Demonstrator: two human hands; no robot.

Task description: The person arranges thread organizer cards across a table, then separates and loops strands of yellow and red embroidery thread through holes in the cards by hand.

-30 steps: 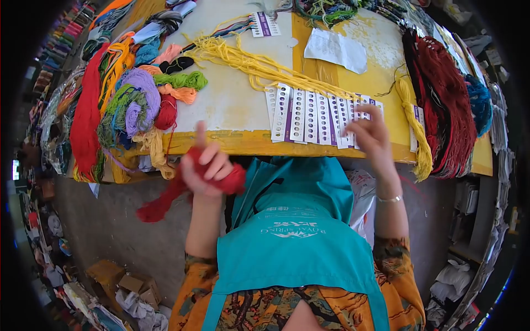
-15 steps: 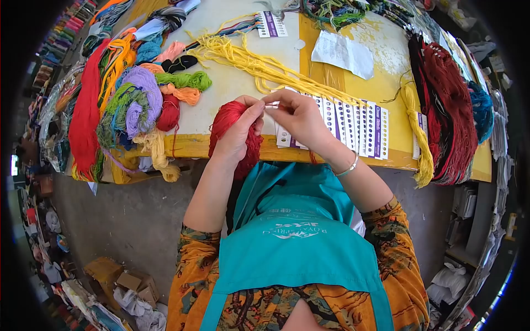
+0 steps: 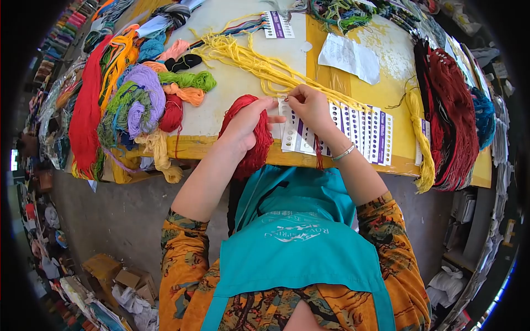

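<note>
A thick skein of red thread [image 3: 258, 151] hangs at the table's front edge, with my left hand [image 3: 248, 122] around it, thumb and fingertips pointing right. Just to the right, my right hand [image 3: 310, 107] pinches a bit of red thread at the upper edge of the white thread cards [image 3: 335, 117]. The cards have rows of holes and purple bands, and lie fanned over one another. Dark red strands [image 3: 318, 151] hang below my right hand across the cards. Long yellow threads [image 3: 276, 69] stretch along the cards' top edge.
Heaped at left are a lilac skein [image 3: 144, 83], a green skein [image 3: 199, 81] and a long red hank [image 3: 88, 110]. Dark red hanks [image 3: 452, 105] and a yellow hank [image 3: 422, 143] overhang the right edge. A crumpled paper [image 3: 349, 58] lies behind the cards.
My hands have moved apart. The right went from beside the left thumb to the right, over the cards' top edge; the left stays on the red skein, its fingers now stretched more.
</note>
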